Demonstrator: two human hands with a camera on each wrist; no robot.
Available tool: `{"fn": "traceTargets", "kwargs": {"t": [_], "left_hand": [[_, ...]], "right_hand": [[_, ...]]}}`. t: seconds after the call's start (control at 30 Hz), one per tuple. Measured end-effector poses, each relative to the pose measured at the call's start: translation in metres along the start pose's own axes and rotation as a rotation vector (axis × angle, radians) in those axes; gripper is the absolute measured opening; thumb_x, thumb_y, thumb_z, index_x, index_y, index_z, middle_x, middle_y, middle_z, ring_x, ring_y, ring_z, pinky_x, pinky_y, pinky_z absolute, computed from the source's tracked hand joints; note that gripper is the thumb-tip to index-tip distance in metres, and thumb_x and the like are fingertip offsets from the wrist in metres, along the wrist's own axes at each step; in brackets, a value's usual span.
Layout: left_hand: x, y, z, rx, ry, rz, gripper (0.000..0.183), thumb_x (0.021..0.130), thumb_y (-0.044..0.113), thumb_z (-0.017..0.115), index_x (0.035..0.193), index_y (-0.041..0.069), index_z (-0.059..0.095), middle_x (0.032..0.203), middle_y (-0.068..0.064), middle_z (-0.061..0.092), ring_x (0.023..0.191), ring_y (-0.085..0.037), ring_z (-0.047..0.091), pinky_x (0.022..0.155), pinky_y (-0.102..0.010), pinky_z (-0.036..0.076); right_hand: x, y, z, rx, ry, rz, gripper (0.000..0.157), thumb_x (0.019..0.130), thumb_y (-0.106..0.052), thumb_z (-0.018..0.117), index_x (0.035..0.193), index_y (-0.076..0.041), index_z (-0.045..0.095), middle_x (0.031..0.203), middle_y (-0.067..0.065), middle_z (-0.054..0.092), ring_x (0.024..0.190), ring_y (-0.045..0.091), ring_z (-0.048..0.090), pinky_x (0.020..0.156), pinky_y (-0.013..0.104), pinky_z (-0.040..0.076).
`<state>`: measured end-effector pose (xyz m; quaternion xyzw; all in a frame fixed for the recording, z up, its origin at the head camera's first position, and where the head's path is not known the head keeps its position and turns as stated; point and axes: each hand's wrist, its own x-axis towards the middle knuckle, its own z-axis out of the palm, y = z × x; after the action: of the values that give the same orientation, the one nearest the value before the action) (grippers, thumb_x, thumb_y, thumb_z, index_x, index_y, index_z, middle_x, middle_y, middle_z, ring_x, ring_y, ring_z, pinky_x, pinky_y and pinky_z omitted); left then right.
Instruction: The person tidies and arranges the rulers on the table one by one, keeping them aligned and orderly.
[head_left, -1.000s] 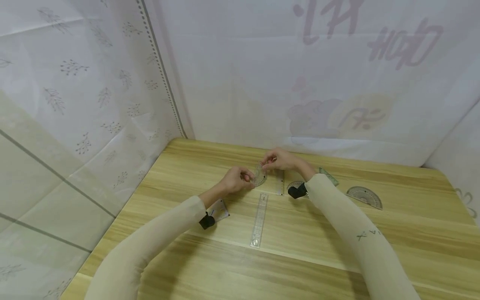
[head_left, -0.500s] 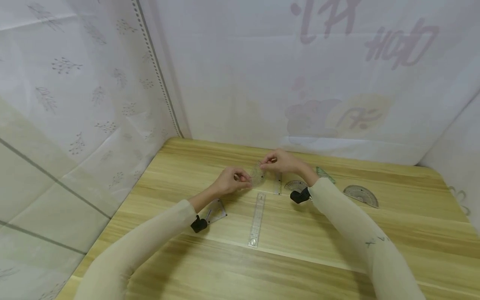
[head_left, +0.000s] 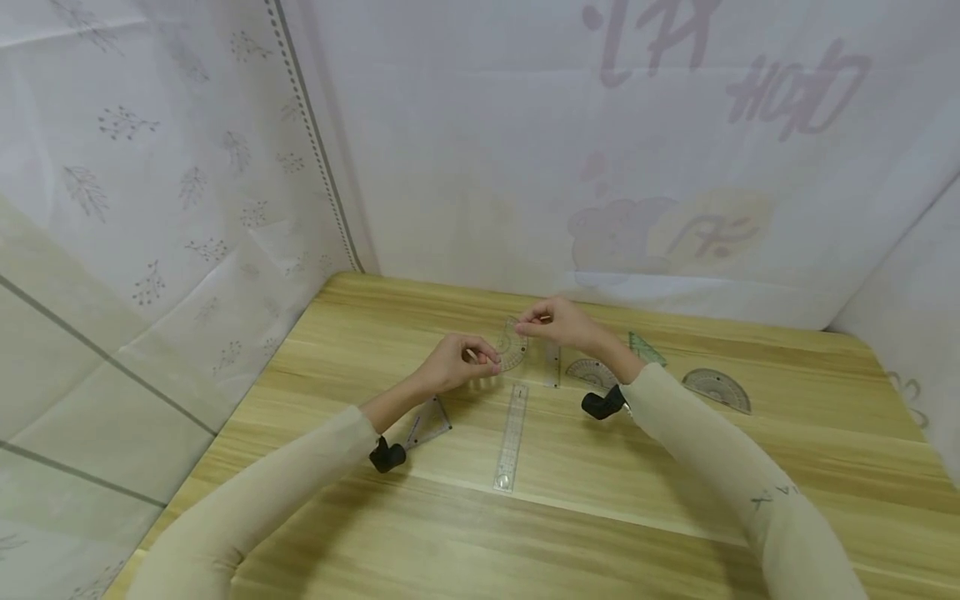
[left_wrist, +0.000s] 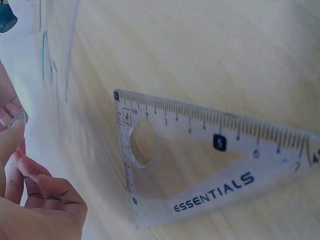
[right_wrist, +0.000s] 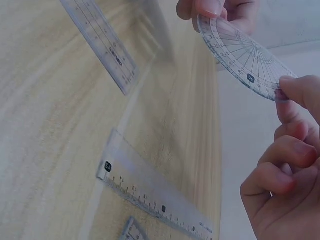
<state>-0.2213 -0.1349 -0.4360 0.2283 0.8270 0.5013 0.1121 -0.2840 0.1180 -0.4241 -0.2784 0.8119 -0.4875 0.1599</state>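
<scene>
Nearest: stretch of desk (head_left: 450, 533) between left sleeve (head_left: 285, 475) and right sleeve (head_left: 712, 442), by judgement the widest room for moving. Past that, black left camera (head_left: 388, 455), with set square (left_wrist: 200, 155) just beside it. Then ruler (head_left: 512, 437), pointing away from near side, far end just short of the raised work.

Farther, at right: black right camera (head_left: 602, 403), partly masking second protractor (head_left: 588, 371); third protractor (head_left: 717, 390) well apart from both hands.

At mid-desk and beyond, protractor (right_wrist: 245, 57) held between both hands, apparently off the desk, round edge toward near right. Left hand (head_left: 459, 363): pinching one end between thumb and forefinger. Right hand (head_left: 562, 323): pinching the opposite end likewise. Step in hand, as judged: steadying protractor two-handed. For next move, advise carrying both ends together, or firming one pinch before freeing the other; otherwise likely to flex or slip.

Mind second ruler (head_left: 552, 367), partly hidden by right hand, and green set square (head_left: 645, 348) just past right wrist. Judge room ahead as tight: far desk edge near right hand, curtain (head_left: 480, 167) behind. More sideways room left of left hand.
</scene>
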Motion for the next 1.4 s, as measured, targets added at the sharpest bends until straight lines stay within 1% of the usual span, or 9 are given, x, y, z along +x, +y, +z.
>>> {"fn": "traceTargets", "kwargs": {"t": [0.17, 0.33, 0.4, 0.53, 0.63, 0.77, 0.93, 1.2, 1.4], "left_hand": [[-0.003, 0.004, 0.002, -0.011, 0.016, -0.012, 0.008, 0.090, 0.007, 0.080, 0.094, 0.001, 0.076, 0.083, -0.004, 0.062, 0.070, -0.016, 0.056, 0.061, -0.025, 0.046], [-0.008, 0.008, 0.007, -0.012, -0.002, -0.003, 0.008, 0.089, 0.007, 0.080, 0.094, 0.003, 0.076, 0.080, -0.003, 0.060, 0.062, -0.013, 0.052, 0.054, -0.023, 0.043], [-0.010, 0.009, 0.010, -0.010, -0.014, -0.003, 0.007, 0.089, 0.007, 0.081, 0.092, 0.004, 0.076, 0.080, -0.003, 0.059, 0.061, -0.013, 0.051, 0.053, -0.024, 0.042], [-0.015, 0.012, 0.016, -0.001, -0.037, 0.006, 0.006, 0.088, 0.007, 0.081, 0.091, 0.005, 0.076, 0.079, -0.002, 0.059, 0.061, -0.014, 0.049, 0.055, -0.024, 0.043], [-0.017, 0.014, 0.020, 0.011, -0.054, 0.030, 0.007, 0.088, 0.007, 0.081, 0.091, 0.005, 0.076, 0.079, -0.002, 0.059, 0.059, -0.013, 0.050, 0.055, -0.024, 0.043], [-0.020, 0.016, 0.025, 0.015, -0.075, 0.045, 0.009, 0.089, 0.009, 0.081, 0.094, 0.005, 0.075, 0.078, -0.001, 0.060, 0.058, -0.012, 0.050, 0.055, -0.024, 0.044], [-0.023, 0.020, 0.030, 0.011, -0.096, 0.041, 0.012, 0.089, 0.011, 0.081, 0.096, 0.004, 0.075, 0.079, 0.000, 0.059, 0.061, -0.011, 0.051, 0.058, -0.024, 0.045], [-0.023, 0.023, 0.038, -0.003, -0.117, 0.061, 0.011, 0.089, 0.010, 0.081, 0.095, 0.003, 0.074, 0.079, 0.001, 0.059, 0.060, -0.010, 0.048, 0.057, -0.022, 0.042], [-0.024, 0.022, 0.046, 0.005, -0.125, 0.065, 0.010, 0.090, 0.009, 0.080, 0.097, 0.004, 0.075, 0.071, 0.003, 0.049, 0.059, -0.008, 0.041, 0.058, -0.022, 0.037]], "right_hand": [[-0.004, -0.001, 0.001, 0.005, 0.013, -0.030, 0.016, 0.101, -0.020, 0.067, 0.106, -0.006, 0.075, 0.108, 0.006, 0.070, 0.102, 0.025, 0.065, 0.091, 0.043, 0.050], [-0.013, 0.001, 0.004, 0.027, 0.011, -0.028, 0.016, 0.100, -0.021, 0.069, 0.104, -0.006, 0.074, 0.104, 0.008, 0.069, 0.099, 0.039, 0.063, 0.083, 0.045, 0.049], [-0.017, 0.000, 0.005, 0.030, 0.013, -0.022, 0.016, 0.100, -0.022, 0.070, 0.104, -0.007, 0.075, 0.103, 0.007, 0.069, 0.097, 0.039, 0.062, 0.081, 0.044, 0.048], [-0.027, -0.001, 0.008, -0.009, 0.028, -0.040, 0.015, 0.099, -0.019, 0.070, 0.102, -0.006, 0.076, 0.101, 0.007, 0.068, 0.088, 0.027, 0.060, 0.077, 0.038, 0.048], [-0.034, -0.002, 0.009, -0.011, 0.028, -0.037, 0.013, 0.099, -0.017, 0.070, 0.100, -0.007, 0.077, 0.100, 0.006, 0.068, 0.084, 0.023, 0.056, 0.075, 0.038, 0.048], [-0.042, 0.000, 0.010, -0.001, 0.021, -0.025, 0.012, 0.099, -0.017, 0.070, 0.099, -0.007, 0.076, 0.099, 0.006, 0.068, 0.084, 0.024, 0.058, 0.078, 0.042, 0.050], [-0.052, 0.000, 0.010, -0.002, 0.031, 0.024, 0.013, 0.099, -0.020, 0.070, 0.099, -0.009, 0.077, 0.100, 0.005, 0.069, 0.088, 0.025, 0.061, 0.080, 0.042, 0.051], [-0.060, 0.005, 0.008, 0.016, 0.041, 0.003, 0.013, 0.099, -0.015, 0.070, 0.100, -0.004, 0.077, 0.095, 0.008, 0.068, 0.080, 0.023, 0.056, 0.070, 0.032, 0.048], [-0.068, 0.008, 0.008, 0.061, 0.044, 0.029, 0.012, 0.098, -0.016, 0.072, 0.098, -0.005, 0.076, 0.091, 0.010, 0.068, 0.074, 0.020, 0.049, 0.063, 0.030, 0.042]]}}
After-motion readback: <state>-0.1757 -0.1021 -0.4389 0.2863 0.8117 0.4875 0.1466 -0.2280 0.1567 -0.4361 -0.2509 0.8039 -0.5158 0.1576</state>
